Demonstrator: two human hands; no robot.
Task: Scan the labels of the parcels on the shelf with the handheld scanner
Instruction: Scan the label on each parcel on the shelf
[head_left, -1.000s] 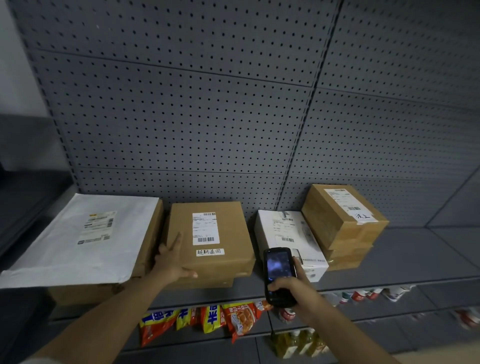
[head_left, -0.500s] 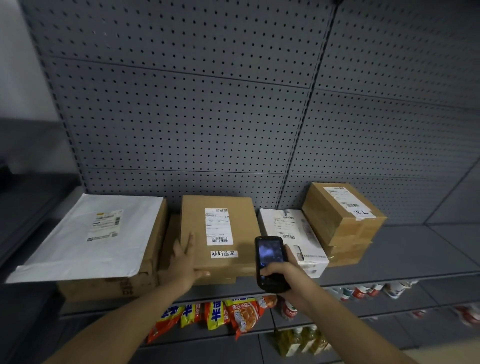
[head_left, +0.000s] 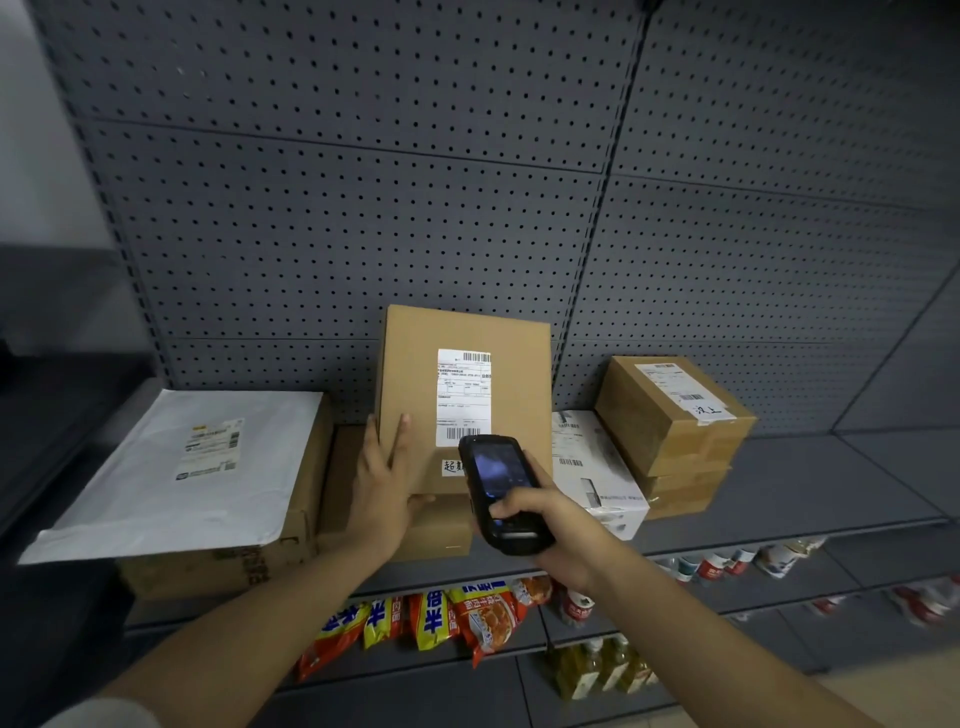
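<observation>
My left hand (head_left: 387, 486) grips the lower left edge of a flat brown box (head_left: 514, 364) and holds it tipped up, almost upright, its white label (head_left: 464, 396) facing me. My right hand (head_left: 556, 530) is closed around a black handheld scanner (head_left: 501, 493), whose top end sits just below the label's barcode. The tipped box rests on a second brown box (head_left: 436, 535). On the shelf (head_left: 810, 488) also lie a white mailer (head_left: 171, 473) on a brown box at left, a white box (head_left: 597, 467), and stacked brown boxes (head_left: 670, 415) at right.
A grey pegboard wall (head_left: 415, 208) backs the shelf. The shelf below holds snack packets (head_left: 436, 623), bottles (head_left: 602, 670) and small cups (head_left: 727, 564). A dark ledge (head_left: 57, 395) runs along the left.
My left hand has tipped the flat brown box from lying flat to nearly upright. My right hand has brought the scanner up and left, close to the label.
</observation>
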